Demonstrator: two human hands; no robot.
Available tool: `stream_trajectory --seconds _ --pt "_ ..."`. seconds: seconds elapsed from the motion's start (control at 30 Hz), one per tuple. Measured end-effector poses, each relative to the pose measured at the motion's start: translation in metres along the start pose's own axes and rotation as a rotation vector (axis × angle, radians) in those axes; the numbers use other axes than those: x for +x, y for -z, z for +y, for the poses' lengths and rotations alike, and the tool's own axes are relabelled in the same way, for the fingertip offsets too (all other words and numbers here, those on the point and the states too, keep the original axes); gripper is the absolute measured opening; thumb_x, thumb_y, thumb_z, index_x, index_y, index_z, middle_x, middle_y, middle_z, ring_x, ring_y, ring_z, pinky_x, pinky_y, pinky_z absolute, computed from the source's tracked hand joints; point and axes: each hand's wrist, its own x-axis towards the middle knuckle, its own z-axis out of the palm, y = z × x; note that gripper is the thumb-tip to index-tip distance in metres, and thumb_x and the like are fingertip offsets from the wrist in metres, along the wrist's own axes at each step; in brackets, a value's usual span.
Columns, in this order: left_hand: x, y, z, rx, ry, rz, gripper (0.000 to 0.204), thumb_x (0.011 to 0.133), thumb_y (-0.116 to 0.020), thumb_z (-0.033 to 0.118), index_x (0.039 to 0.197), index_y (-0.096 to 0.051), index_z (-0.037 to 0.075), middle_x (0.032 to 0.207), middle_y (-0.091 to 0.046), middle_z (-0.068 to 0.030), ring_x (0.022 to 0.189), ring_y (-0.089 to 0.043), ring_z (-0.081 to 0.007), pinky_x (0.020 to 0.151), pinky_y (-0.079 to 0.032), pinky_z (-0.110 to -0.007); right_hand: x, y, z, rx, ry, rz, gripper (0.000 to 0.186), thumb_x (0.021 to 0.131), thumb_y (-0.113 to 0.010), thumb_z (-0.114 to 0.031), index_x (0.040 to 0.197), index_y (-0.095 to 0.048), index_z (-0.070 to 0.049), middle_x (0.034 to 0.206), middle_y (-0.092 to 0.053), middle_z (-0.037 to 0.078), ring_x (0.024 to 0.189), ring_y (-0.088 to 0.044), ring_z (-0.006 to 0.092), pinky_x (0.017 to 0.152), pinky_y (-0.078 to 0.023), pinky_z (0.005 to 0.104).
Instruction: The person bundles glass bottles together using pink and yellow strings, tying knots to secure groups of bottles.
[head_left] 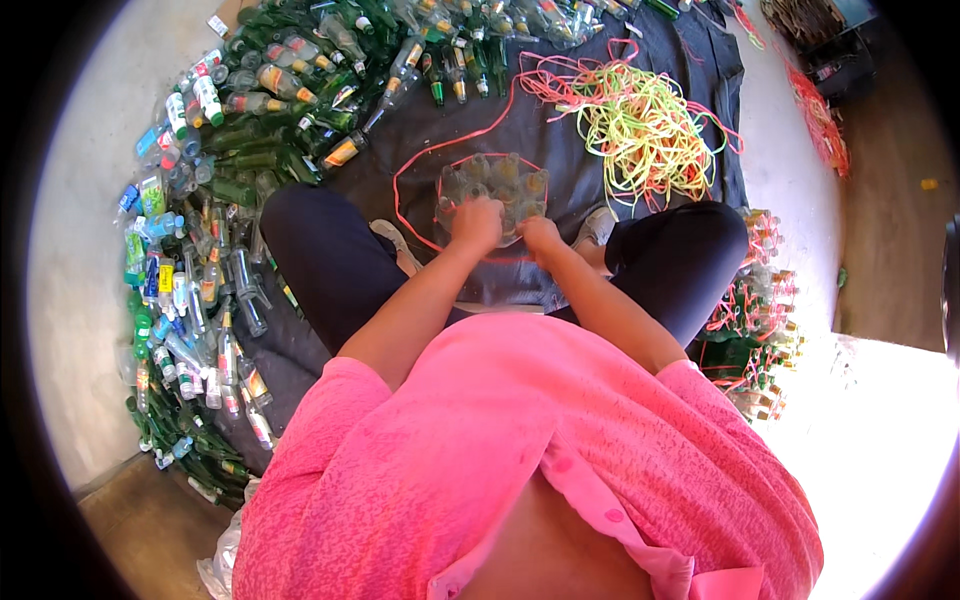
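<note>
Between my feet stands a tight cluster of several clear glass bottles (508, 180), upright and close together. A thin pinkish-red plastic strap (398, 190) runs round the cluster, and a length of it loops out to the left and up toward a tangled pile. My left hand (477, 226) is closed at the near side of the bottles, on the strap. Just right of it my right hand (541, 238) is also closed on the strap, low against the bottles. The fingertips of both hands are partly hidden.
A tangled heap of yellow-green and red strap (645, 130) lies at the upper right. Loose glass bottles (285, 80) pile up along the left and far side. Strapped bottle bundles (755, 320) stand beyond my right knee. A dark sheet (440, 130) covers the floor.
</note>
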Motion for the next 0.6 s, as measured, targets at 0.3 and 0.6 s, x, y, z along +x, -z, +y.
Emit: stream_trajectory --seconds 0.3,0.6 --pt "-0.002 0.038 -0.008 -0.208 0.623 0.311 0.043 0.081 -0.063 0.018 0.12 -0.052 0.003 0.112 -0.059 -0.0216 0.103 -0.06 -0.0387 0.088 -0.049 -0.046 -0.023 0.04 -0.017 0.342 -0.076 0.003 0.016 0.077 -0.068 -0.009 0.092 -0.063 -0.013 0.075 -0.059 0.004 0.072 -0.06 0.0226 0.066 -0.054 0.0384" --pt "0.037 -0.039 -0.072 -0.838 0.865 0.302 0.026 0.077 -0.061 0.009 0.094 -0.063 -0.01 0.09 -0.067 -0.0206 0.084 -0.065 -0.0308 0.071 -0.049 -0.041 -0.008 0.036 -0.029 1.558 -0.599 -0.013 0.006 0.087 -0.064 -0.014 0.087 -0.058 -0.013 0.069 -0.046 0.0 0.054 -0.043 0.0126 0.047 -0.045 0.0345"
